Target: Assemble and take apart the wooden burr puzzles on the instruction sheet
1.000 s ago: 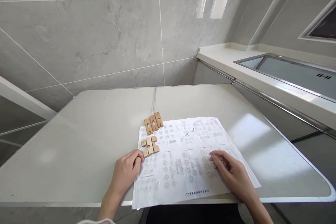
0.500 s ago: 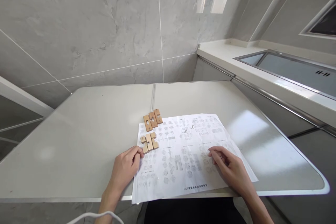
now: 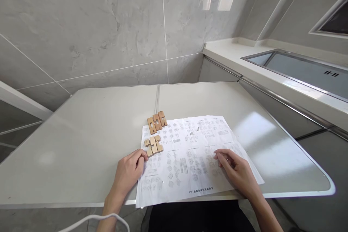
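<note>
Three flat, numbered wooden puzzle pieces with cutouts [image 3: 151, 127] lie side by side at the top left corner of a printed paper sheet [image 3: 185, 166]. Below them, on the sheet, is a group of paler notched wooden puzzle pieces [image 3: 153, 145]. My left hand [image 3: 130, 168] rests at the sheet's left edge with curled fingers. Its fingertips are right beside the lowest pale piece; whether they touch it or pinch anything is hidden. My right hand [image 3: 236, 168] lies on the right part of the sheet, loosely bent, a gap between thumb and fingers, nothing visible in it.
The sheet and pieces lie on a pale table [image 3: 81, 145] with a seam [image 3: 157, 98] down its middle. A counter with a sink [image 3: 299, 70] runs along the right, and a tiled wall [image 3: 108, 32] stands behind. A white cable [image 3: 94, 217] loops at the bottom left.
The whole view has shifted slightly, with the table and pieces a little higher and further left in the picture. Both hands and the wooden pieces keep their places on the sheet.
</note>
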Motion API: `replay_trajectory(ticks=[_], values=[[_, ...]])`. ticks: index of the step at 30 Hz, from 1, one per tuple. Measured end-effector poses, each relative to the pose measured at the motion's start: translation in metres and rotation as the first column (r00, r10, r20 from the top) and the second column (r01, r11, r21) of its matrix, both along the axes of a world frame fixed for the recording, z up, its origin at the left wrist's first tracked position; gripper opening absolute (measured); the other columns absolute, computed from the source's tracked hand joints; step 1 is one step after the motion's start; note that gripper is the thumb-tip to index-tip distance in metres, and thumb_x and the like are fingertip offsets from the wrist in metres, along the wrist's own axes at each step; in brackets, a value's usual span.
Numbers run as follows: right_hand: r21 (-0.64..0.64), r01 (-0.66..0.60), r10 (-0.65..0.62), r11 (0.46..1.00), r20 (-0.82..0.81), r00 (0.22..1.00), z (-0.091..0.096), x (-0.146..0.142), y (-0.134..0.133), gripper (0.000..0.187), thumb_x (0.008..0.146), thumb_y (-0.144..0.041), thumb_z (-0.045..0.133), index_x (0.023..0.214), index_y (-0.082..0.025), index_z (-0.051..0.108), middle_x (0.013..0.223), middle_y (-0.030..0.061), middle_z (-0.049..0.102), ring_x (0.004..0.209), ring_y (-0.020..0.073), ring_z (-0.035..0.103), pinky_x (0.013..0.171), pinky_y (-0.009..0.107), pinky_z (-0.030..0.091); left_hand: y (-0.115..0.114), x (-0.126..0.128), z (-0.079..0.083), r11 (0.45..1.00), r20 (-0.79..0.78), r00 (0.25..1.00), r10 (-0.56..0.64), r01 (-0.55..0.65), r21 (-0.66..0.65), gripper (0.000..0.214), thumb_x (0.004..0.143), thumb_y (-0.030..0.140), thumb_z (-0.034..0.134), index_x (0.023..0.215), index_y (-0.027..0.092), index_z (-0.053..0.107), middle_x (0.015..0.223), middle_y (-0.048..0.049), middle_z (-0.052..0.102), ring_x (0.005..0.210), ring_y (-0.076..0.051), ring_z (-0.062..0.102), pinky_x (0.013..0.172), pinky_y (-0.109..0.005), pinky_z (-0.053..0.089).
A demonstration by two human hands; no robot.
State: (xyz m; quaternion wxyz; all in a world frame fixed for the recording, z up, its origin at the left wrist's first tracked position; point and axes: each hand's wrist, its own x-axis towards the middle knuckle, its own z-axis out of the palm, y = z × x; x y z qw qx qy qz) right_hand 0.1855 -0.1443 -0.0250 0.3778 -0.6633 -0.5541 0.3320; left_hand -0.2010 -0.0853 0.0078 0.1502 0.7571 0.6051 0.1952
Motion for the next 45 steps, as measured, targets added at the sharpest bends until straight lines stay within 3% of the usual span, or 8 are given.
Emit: replay_trajectory(ticks=[45], values=[[-0.009, 0.028, -0.028, 1.0, -0.04, 0.999, 0.0033, -0.0037, -0.0007, 0.036, 0.103, -0.057, 0.057, 0.106, -0.026, 0.075, 0.091, 0.0058, 0.078, 0.069, 0.0208, 0.063, 0.063, 0.032, 0.053, 0.0022, -0.0005, -0.0025, 1.0, -0.004, 1.0, 0.018, -0.018, -0.024, 0.032, 0.098, 0.024, 0.037, 0.081, 0.025, 0.065, 0.08, 0.0043, 0.075, 0.067, -0.016, 0.066, 0.065, -0.027, 0.043]])
